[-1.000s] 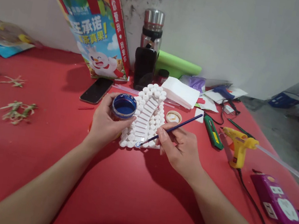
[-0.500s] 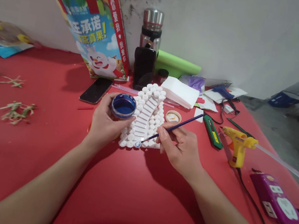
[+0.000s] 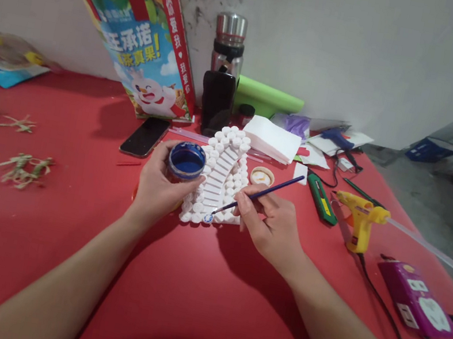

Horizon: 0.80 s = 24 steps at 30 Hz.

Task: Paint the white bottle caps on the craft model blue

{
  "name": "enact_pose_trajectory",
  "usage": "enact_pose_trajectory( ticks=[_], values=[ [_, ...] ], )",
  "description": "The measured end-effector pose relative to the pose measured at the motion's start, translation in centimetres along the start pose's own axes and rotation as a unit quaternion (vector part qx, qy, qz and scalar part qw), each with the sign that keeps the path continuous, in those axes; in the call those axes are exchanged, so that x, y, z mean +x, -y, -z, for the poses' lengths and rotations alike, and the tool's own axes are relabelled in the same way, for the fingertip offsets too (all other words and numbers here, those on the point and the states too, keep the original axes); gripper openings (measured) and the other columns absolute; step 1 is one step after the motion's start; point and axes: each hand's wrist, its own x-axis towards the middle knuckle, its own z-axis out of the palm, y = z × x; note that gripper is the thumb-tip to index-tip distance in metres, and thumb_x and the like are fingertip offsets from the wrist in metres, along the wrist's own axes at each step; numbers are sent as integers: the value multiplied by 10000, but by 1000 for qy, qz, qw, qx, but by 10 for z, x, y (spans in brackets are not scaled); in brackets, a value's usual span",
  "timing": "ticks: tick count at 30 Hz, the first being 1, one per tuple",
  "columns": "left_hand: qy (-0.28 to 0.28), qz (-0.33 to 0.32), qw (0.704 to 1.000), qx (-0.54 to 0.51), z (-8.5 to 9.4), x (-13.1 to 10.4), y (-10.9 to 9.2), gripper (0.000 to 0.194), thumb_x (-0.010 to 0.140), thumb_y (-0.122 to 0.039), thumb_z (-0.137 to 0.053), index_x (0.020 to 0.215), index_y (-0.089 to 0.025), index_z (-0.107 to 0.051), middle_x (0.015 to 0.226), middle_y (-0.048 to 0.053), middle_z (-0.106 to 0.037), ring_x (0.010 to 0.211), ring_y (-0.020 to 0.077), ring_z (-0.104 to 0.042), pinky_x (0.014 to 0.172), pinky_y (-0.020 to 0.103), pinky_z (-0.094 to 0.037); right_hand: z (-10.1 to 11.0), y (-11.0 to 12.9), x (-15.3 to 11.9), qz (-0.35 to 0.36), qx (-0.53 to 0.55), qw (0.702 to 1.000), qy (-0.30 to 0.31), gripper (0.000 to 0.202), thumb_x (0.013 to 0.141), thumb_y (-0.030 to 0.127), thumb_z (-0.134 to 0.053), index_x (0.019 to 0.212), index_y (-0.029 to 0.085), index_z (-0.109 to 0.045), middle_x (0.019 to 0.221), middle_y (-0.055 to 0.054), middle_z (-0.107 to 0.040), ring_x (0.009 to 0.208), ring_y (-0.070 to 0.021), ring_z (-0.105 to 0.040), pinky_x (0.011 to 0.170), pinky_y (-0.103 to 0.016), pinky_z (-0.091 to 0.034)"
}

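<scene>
My left hand [image 3: 159,184] is closed around a small open jar of blue paint [image 3: 186,160], tilted a little so its contents show. Between both hands stands a white craft model [image 3: 216,182], with a curved run of steps edged by rounded white pieces. One round piece [image 3: 208,218] at its front bottom edge carries blue paint marks. My right hand [image 3: 270,224] pinches a thin dark-blue paintbrush [image 3: 272,188], whose tip is at or just above that marked piece; I cannot tell if it touches. A jar lid [image 3: 262,176] lies behind my right hand.
On the red table [image 3: 185,302], a yellow glue gun [image 3: 358,219], green utility knife [image 3: 321,199] and purple power strip [image 3: 418,300] lie right. A phone [image 3: 145,136], shopping bag [image 3: 151,51], bottle [image 3: 230,41] and tissues [image 3: 273,138] stand or lie behind. Dried plant pieces [image 3: 24,170] are left.
The brush tip has shifted very slightly up and left over the marked piece, my right hand moving with it. My left hand holds the paint jar in the same place.
</scene>
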Motion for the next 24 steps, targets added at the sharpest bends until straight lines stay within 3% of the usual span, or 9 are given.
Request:
enact_pose_trajectory(
  ticks=[24],
  values=[
    [-6, -4, 1000, -12, -1, 0, 4, 681, 661, -313, -1007, 1272, -228, -717, 1243, 83, -804, 1167, 301, -792, 1069, 443, -656, -4, 3, -1, -2, 23, 999, 29, 277, 1185, 392, -638, 966, 228, -681, 797, 1, -714, 605, -116, -637, 574, -257, -498]
  ],
)
